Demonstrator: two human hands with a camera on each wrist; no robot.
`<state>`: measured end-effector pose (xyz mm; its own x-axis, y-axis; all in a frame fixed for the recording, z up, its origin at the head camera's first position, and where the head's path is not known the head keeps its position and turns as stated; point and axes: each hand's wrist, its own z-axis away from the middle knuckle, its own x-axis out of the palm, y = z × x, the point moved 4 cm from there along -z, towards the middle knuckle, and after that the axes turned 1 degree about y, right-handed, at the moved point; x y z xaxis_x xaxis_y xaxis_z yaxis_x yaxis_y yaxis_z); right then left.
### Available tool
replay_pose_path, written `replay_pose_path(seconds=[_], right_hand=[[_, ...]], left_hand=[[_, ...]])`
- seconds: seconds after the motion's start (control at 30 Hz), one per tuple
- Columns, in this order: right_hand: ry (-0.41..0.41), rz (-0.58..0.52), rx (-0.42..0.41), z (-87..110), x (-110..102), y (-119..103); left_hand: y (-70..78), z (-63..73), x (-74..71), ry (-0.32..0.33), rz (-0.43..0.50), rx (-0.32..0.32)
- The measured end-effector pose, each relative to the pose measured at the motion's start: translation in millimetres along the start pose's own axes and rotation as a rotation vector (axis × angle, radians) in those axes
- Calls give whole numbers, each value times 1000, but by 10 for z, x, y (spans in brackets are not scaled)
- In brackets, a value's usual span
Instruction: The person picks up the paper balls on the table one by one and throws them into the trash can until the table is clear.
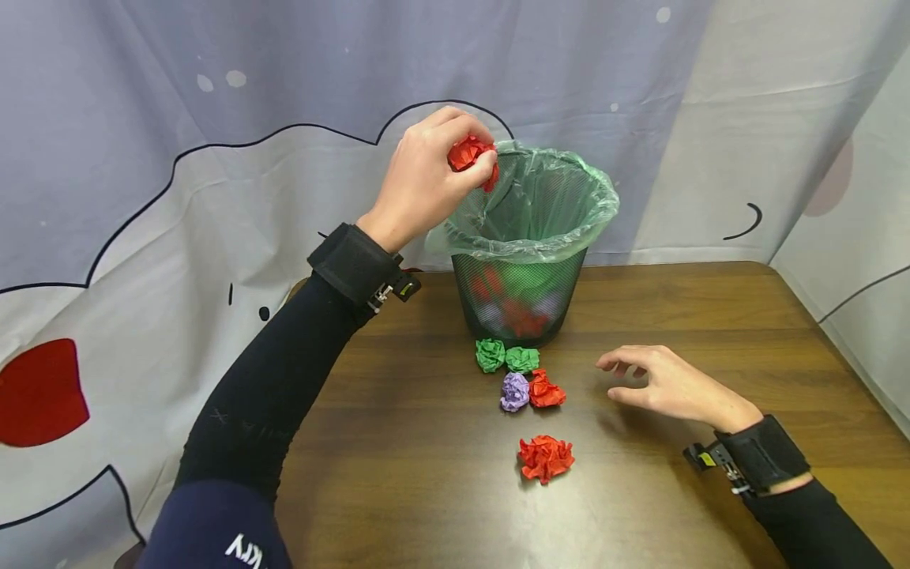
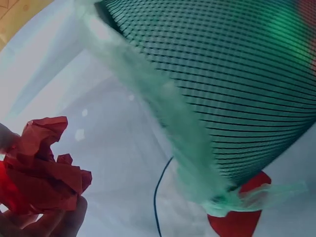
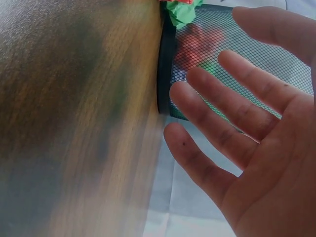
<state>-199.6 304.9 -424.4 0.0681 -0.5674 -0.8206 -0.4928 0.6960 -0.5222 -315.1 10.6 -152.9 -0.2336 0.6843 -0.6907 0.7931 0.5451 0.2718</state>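
My left hand grips a crumpled red paper ball at the left rim of the mesh wastebasket. In the left wrist view that red paper sits between thumb and fingers, beside the basket's lined rim. A green plastic bag lines the basket and folds over its rim. My right hand hovers over the table at the right, fingers loosely bent and holding nothing. Nearest to it is a red paper ball, touching a purple one. Another red ball lies closer to me.
Two green paper balls lie at the basket's foot. Red, green and purple paper shows through the mesh inside. The wooden table ends at the back against a patterned curtain, with a pale wall at the right.
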Motion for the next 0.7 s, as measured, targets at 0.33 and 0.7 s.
replay_pose_path(seconds=[0.33,0.7], right_hand=[[-4,8,38,51,27,20],[-5,12,24,76,48,44]], left_hand=[[37,-299,94,-85,-66,-87],[-91,-300,230,-178,-95,-138]])
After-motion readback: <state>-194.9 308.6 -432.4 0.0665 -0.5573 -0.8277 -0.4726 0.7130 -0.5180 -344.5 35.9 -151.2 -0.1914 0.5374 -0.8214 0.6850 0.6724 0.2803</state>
